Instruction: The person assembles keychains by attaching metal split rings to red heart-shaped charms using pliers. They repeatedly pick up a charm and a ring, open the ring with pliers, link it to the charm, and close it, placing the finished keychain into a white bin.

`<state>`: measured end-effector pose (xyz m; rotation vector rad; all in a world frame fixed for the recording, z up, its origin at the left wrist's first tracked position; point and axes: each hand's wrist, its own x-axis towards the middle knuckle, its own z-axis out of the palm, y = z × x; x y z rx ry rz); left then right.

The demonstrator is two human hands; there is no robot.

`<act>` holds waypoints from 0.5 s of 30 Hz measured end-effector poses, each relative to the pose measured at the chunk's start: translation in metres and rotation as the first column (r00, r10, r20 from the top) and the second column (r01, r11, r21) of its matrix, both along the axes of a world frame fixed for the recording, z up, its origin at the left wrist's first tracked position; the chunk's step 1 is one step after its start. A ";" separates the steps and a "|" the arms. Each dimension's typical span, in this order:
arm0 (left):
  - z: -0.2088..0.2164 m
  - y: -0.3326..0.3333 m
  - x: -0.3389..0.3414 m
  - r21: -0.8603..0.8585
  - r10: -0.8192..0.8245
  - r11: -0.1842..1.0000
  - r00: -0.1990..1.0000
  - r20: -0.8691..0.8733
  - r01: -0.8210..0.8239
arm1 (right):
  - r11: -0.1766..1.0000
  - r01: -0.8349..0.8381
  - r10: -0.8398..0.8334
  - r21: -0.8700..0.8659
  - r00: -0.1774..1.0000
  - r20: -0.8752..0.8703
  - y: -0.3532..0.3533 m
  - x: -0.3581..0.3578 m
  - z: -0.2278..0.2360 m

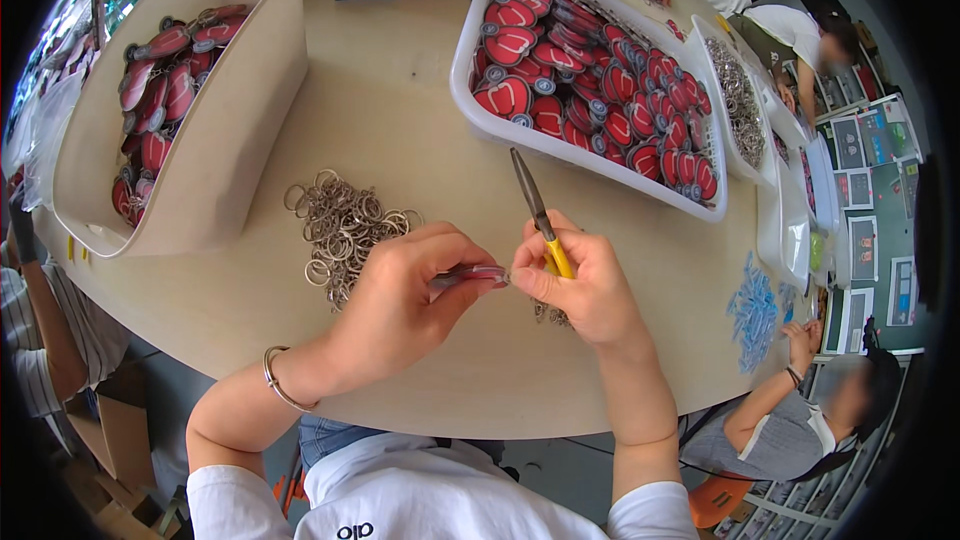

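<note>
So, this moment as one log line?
left hand: pinching red piece; right hand: holding yellow-handled pliers; nearby: piled metal rings

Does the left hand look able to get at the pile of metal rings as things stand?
Probably yes: the pile of metal rings lies close beside the left hand, its far side uncovered, though that hand is busy pinching a red tag.

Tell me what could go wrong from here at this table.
The right hand holds the grey-tipped, yellow-handled metal pliers while its fingertips work at the flat red-and-grey tag; the tool might slip or get in the way.

The left hand is close beside the loose pile of round silver metal rings, so a sideways move could scatter some.

The white plastic basket is heaped with similar tags; a knock might spill a few.
</note>
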<state>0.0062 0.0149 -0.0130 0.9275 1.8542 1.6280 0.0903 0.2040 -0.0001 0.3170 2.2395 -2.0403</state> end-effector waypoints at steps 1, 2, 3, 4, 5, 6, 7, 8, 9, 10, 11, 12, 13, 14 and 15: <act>-0.001 0.000 0.001 0.027 0.021 0.999 1.000 0.006 -0.022 | 1.000 0.004 -0.004 -0.017 1.000 0.007 -0.001 0.000 -0.001; -0.001 0.001 0.002 0.054 0.042 0.998 0.999 0.011 -0.043 | 1.000 0.028 -0.028 -0.003 0.999 -0.018 -0.003 0.000 -0.002; -0.001 0.002 0.003 0.081 0.062 0.995 0.998 0.018 -0.064 | 0.999 0.052 -0.051 0.010 0.998 -0.043 -0.006 0.002 -0.003; -0.003 0.003 0.004 0.096 0.089 0.992 0.992 -0.088 -0.081 | 0.997 0.076 -0.074 0.022 0.995 -0.068 -0.010 0.004 -0.004; -0.005 0.003 0.004 0.112 0.118 0.989 0.974 -0.194 -0.097 | 0.989 0.091 -0.077 0.118 0.990 -0.121 -0.014 0.006 -0.004; -0.007 0.004 0.004 0.130 0.145 0.985 0.944 -0.297 -0.111 | 0.971 0.111 -0.074 0.212 0.982 -0.174 -0.018 0.008 -0.003; -0.008 0.004 0.004 0.145 0.163 0.983 0.908 -0.386 -0.114 | 0.943 0.136 -0.067 0.303 0.972 -0.226 -0.020 0.009 -0.001; -0.010 0.003 0.004 0.162 0.180 0.980 0.865 -0.469 -0.116 | 0.937 0.125 -0.047 0.327 0.970 -0.236 -0.021 0.009 0.004; -0.011 0.003 0.004 0.179 0.196 0.977 0.814 -0.547 -0.115 | 0.929 0.116 -0.028 0.351 0.969 -0.246 -0.022 0.009 0.010; -0.011 0.003 0.002 0.197 0.190 0.977 0.765 -0.615 -0.084 | 0.921 0.107 -0.009 0.375 0.967 -0.255 -0.022 0.008 0.015; -0.011 0.003 -0.002 0.210 0.183 0.976 0.712 -0.678 -0.051 | 0.878 0.089 0.056 0.470 0.957 -0.285 -0.020 0.008 0.019; -0.011 0.003 -0.004 0.221 0.178 0.975 0.653 -0.736 -0.017 | 0.825 0.074 0.123 0.560 0.944 -0.306 -0.018 0.007 0.023; -0.010 0.003 -0.004 0.218 0.187 0.976 0.606 -0.773 -0.023 | 0.763 0.064 0.192 0.643 0.928 -0.320 -0.017 0.007 0.024; -0.009 0.003 -0.003 0.218 0.195 0.976 0.556 -0.808 -0.027 | 0.764 0.087 0.186 0.640 0.919 -0.347 -0.017 0.008 0.024; -0.009 0.003 -0.002 0.217 0.203 0.976 0.503 -0.840 -0.031 | 0.765 0.109 0.180 0.635 0.910 -0.373 -0.018 0.008 0.024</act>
